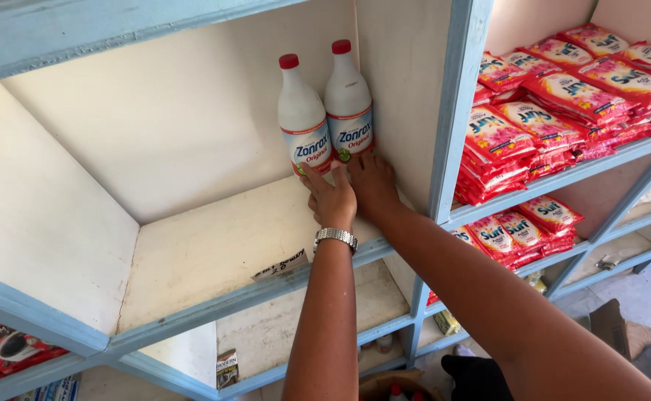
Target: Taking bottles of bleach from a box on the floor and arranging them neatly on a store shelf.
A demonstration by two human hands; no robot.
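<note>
Both bottles stand upright just beyond the fingertips — left hand [331, 199] open against the left bottle [304, 119], right hand [371, 184] open at the right bottle [348, 100].

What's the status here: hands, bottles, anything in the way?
Left hand and right hand open, touching the bases of two white bottles. Bottles upright, side by side at the shelf back corner. Nothing blocking.

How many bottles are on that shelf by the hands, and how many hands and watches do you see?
White bottles with red caps: 2
Hands: 2, the left hand and the right hand
Wristwatch: 1
Total: 5
</note>
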